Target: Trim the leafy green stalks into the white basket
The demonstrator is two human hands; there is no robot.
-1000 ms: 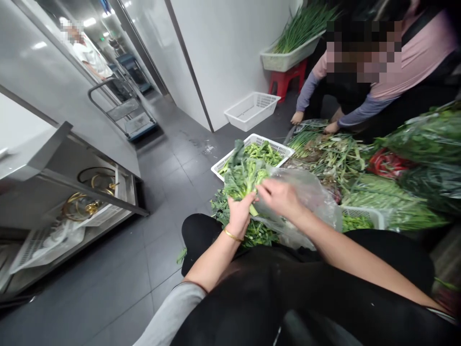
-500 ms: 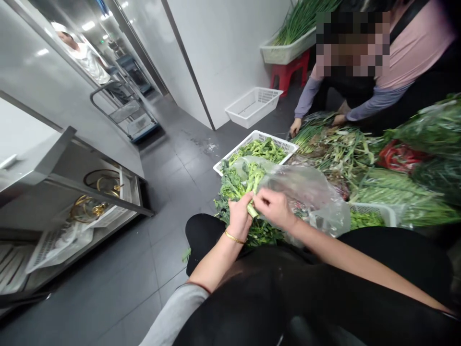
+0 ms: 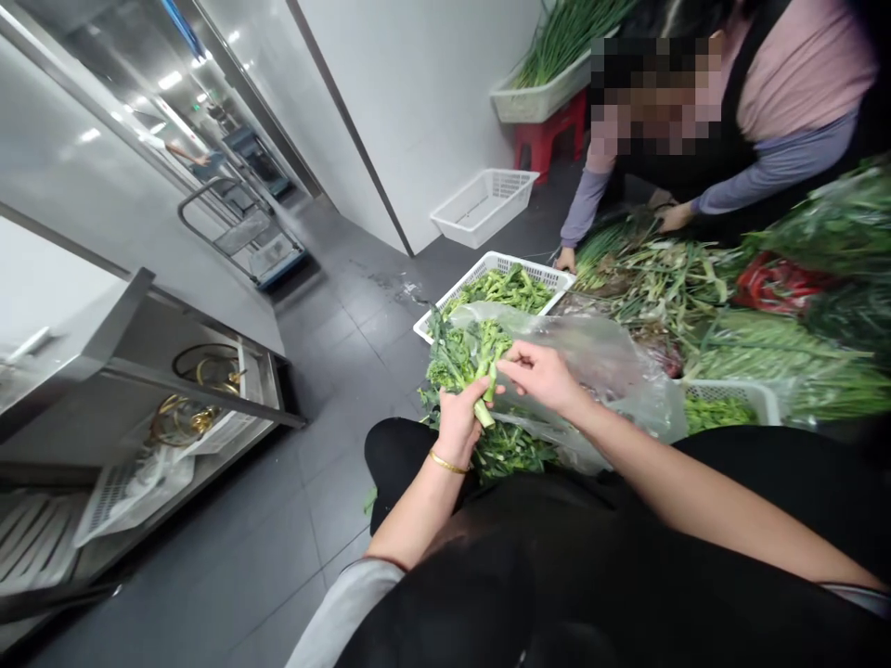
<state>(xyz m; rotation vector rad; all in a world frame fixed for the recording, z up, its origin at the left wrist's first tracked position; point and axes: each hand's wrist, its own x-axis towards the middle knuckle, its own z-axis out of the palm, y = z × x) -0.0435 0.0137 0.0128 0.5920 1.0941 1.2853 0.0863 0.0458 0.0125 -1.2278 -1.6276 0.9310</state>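
My left hand [image 3: 460, 416] is closed round the thick pale stem of a leafy green stalk [image 3: 483, 408], its florets pointing up and away from me. My right hand [image 3: 539, 373] is pinched beside the upper stem, at a thin piece of the stalk. Under and behind the hands lies a clear plastic bag [image 3: 599, 357]. Dark green leaves [image 3: 515, 450] are heaped below the hands, near my knees. Just beyond, a white basket [image 3: 493, 263] holds cut green stalks.
Across from me a person [image 3: 794, 121] crouches over spring onions [image 3: 668, 278]. A white crate [image 3: 484, 209] stands by the wall, near a red stool [image 3: 547, 139]. At left are a steel shelf [image 3: 209, 394] and a trolley [image 3: 261, 250].
My right hand has moved up along the stalk and slightly right. The crouching person has leaned lower, and the far person in the doorway has mostly gone from sight.
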